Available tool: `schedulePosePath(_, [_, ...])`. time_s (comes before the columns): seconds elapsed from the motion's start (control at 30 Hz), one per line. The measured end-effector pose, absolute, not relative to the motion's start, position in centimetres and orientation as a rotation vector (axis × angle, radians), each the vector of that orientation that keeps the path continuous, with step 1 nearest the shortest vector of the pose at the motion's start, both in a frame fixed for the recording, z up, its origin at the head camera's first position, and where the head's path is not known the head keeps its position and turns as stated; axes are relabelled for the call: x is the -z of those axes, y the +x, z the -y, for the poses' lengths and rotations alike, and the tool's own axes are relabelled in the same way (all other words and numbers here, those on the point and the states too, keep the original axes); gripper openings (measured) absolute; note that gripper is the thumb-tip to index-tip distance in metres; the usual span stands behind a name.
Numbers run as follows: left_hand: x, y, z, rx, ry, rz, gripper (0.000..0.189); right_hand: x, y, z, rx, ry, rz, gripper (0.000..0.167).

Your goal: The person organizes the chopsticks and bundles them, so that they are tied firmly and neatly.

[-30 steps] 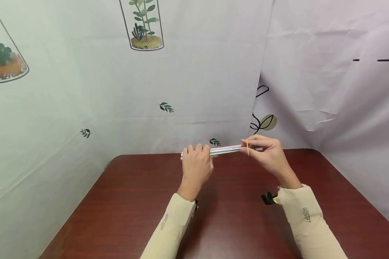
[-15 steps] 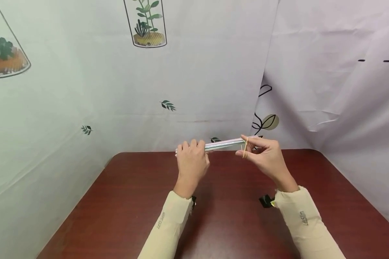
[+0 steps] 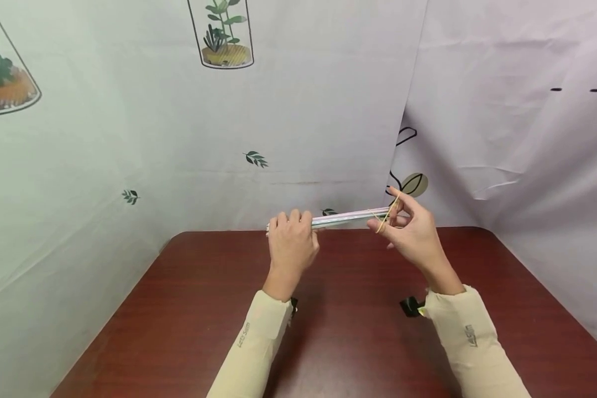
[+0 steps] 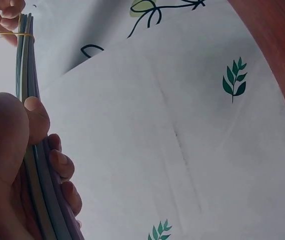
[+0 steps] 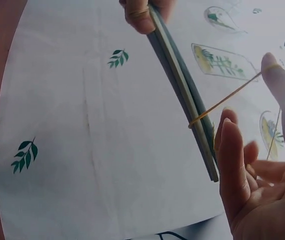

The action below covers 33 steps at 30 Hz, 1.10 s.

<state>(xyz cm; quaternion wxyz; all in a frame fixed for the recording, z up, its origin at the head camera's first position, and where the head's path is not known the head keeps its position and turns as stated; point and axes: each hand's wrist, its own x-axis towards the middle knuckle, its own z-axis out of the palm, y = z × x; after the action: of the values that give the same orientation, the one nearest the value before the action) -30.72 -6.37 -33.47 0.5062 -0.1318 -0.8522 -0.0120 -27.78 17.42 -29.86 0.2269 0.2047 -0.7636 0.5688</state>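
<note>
My left hand (image 3: pixel 291 240) grips a bundle of slim drinking straws (image 3: pixel 345 218) in pale pink, white and green, held aloft and slanting slightly up to the right. In the left wrist view, the thumb lies over the straws (image 4: pixel 27 65) and the fingers curl behind them. A yellow rubber band (image 5: pixel 227 100) crosses the bundle near its right end and stretches out to my right hand (image 3: pixel 413 226). That hand's thumb and index finger are spread apart with the band looped over them. Its other fingers sit close to the straw ends, partly hidden in the head view.
Below both hands is a dark red-brown table (image 3: pixel 219 309). A white cloth backdrop (image 3: pixel 318 110) printed with leaves and jarred plants hangs behind and at the sides. A small black device (image 3: pixel 410 307) is fixed at the right wrist.
My right thumb and index finger have gone from pinched together at the straw ends to spread apart, stretching the rubber band. My left hand has shifted slightly left, still gripping the straws.
</note>
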Motion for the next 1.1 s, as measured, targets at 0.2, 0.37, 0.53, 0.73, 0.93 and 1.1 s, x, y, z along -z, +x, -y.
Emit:
schedulePosePath(0.2, [33.1, -30.6, 6.7, 0.018, -0.314, 2.030, 0.011, 29.5, -27.8, -17.2, -1.656, 0.497, 2.086, 0.077])
schedulePosePath(0.37, [32.9, -30.5, 6.7, 0.005, -0.314, 2.027, 0.011, 29.4, -27.9, -17.3, -1.666, 0.515, 2.087, 0.075])
schedulePosePath(0.53, [33.1, -30.5, 6.8, -0.002, -0.310, 2.029, 0.012, 29.8, -28.1, -17.5, -1.646, 0.508, 2.116, 0.070])
schedulePosePath(0.73, [33.3, -30.6, 6.8, -0.004, -0.316, 2.007, 0.014, 30.2, -28.5, -17.6, -1.622, 0.461, 2.168, 0.064])
schedulePosePath(0.93, [33.2, -30.7, 6.6, -0.009, -0.329, 1.998, 0.014, 30.7, -29.1, -17.7, -1.666, 0.514, 2.154, 0.056])
schedulePosePath(1.1, [33.2, -30.7, 6.4, -0.020, -0.346, 2.041, 0.013, 30.9, -29.4, -18.1, -1.689, 0.582, 2.221, 0.050])
